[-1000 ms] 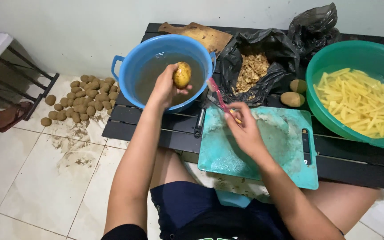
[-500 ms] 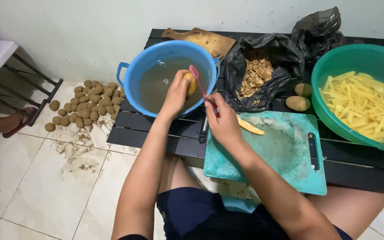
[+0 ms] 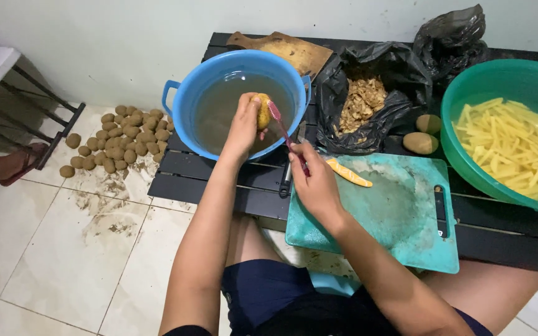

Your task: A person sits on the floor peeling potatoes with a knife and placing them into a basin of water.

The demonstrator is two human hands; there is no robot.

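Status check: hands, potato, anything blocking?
Left hand grips potato over blue tub. Right hand holds pink brush, head against potato. Nothing in the way.

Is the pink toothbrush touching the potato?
Touching. The head view shows the toothbrush head pressed against the potato that the left hand holds over the blue basin.

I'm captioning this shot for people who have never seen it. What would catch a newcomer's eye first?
First, the left hand holding a potato over the water-filled blue tub, while the right hand sets a pink brush against it. Next, at the right edge, the green basin of pale potato sticks. Then the pile of unwashed potatoes on the dirty floor tiles at left.
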